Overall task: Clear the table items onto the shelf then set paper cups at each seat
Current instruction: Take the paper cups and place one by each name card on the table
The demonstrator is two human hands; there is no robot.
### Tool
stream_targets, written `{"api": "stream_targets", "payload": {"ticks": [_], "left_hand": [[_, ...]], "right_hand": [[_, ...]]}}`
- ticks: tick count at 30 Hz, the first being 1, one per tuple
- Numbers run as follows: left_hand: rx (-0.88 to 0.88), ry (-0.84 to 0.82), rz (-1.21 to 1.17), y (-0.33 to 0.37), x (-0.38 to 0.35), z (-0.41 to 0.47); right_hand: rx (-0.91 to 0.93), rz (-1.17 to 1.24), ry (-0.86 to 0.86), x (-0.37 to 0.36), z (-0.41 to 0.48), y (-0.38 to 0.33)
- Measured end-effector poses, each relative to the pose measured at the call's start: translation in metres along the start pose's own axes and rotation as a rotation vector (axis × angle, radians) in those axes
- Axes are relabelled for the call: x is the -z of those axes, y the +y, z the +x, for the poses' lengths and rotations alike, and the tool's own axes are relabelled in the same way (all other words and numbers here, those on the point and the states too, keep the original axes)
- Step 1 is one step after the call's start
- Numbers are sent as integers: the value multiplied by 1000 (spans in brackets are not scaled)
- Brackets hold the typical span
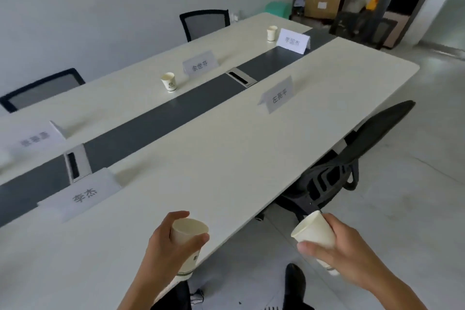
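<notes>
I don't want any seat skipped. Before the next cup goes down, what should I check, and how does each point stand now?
1. Left hand grips a white paper cup: ok.
2. Right hand grips a second white paper cup, tilted: ok.
3. Cream tabletop bare beside the nearest white name card: ok.
4. Cup at the farther near-side name card: not ok, none.
5. Middle far-side paper cup and end far-side paper cup upright: ok.
6. Cup at the blurred far-left name card: cannot tell.
</notes>
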State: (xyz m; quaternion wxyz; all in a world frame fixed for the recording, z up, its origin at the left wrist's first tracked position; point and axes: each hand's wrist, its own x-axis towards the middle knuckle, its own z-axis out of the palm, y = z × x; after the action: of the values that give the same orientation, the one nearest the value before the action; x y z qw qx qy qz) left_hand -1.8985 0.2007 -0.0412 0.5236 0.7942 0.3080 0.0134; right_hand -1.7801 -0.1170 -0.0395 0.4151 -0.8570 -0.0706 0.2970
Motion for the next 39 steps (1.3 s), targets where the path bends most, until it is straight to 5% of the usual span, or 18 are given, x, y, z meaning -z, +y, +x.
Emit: {"api": "stream_targets", "payload": {"ticks": [8, 20, 30, 39], "left_hand": [[164, 306, -69, 26, -7, 9], [435, 664, -254, -20, 37, 3], [374, 599, -392, -51, 117, 107], [425, 484, -297, -85, 163, 142]], "right_hand": [[230, -193, -294, 17, 158, -64], [413, -217, -466, -120, 286, -194], [422, -202, -412, -247, 388, -296], [359, -216, -387, -341, 433, -294]]}}
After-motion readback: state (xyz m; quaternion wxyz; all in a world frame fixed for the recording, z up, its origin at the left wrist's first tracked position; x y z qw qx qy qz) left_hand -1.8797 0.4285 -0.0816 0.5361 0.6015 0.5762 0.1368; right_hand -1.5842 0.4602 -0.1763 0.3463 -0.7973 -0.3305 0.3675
